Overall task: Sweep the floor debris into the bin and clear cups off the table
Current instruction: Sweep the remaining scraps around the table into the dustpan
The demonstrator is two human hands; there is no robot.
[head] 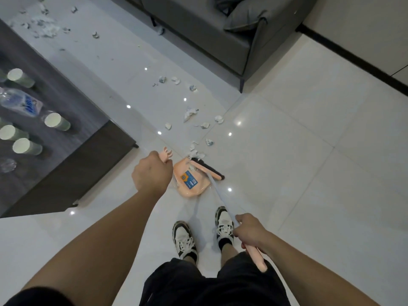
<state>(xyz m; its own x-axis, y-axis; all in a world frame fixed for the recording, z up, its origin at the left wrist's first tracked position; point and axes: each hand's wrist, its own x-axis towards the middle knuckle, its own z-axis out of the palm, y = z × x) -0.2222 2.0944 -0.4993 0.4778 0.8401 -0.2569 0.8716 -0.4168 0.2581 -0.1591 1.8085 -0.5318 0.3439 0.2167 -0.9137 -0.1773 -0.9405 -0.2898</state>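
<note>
My left hand (pixel 152 171) is curled tight round the dustpan handle (pixel 166 153), right hand (pixel 249 228) wrapped round the broom handle (pixel 254 253), and the broom head (pixel 207 169) sits right at the mouth of the dustpan (pixel 187 182) with a few scraps already in. So barely started, I'd say: paper bits (pixel 191 113) trail across the floor (pixel 287 151) toward the sofa (pixel 209 40), more far off by the table's far edge. The cups (pixel 56 121) all stand on the table (pixel 66 111) near its near corner, untouched. No bin visible.

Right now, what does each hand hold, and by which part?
Left hand grips the dustpan by its handle top. Right hand grips the broom by its upper handle.
</note>
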